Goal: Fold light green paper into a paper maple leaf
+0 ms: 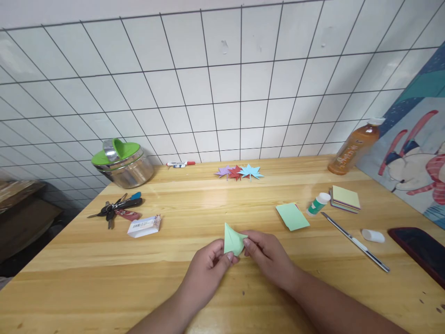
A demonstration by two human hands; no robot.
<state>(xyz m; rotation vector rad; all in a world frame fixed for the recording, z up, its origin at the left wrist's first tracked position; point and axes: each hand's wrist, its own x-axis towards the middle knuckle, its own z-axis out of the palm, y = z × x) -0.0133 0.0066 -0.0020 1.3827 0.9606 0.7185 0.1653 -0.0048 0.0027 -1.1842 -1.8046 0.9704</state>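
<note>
Wooden tabletop (187, 197), folded green paper (232, 241) between hands (206, 266) (270, 255)

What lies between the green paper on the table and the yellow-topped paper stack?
A green-labelled glue stick lies between them, as the head view shows.

The one view looks from a head above the counter's (187, 204) near side, facing forward and down, close to the hands (273, 257), reaching the tiled wall (224, 86) behind the counter.
</note>
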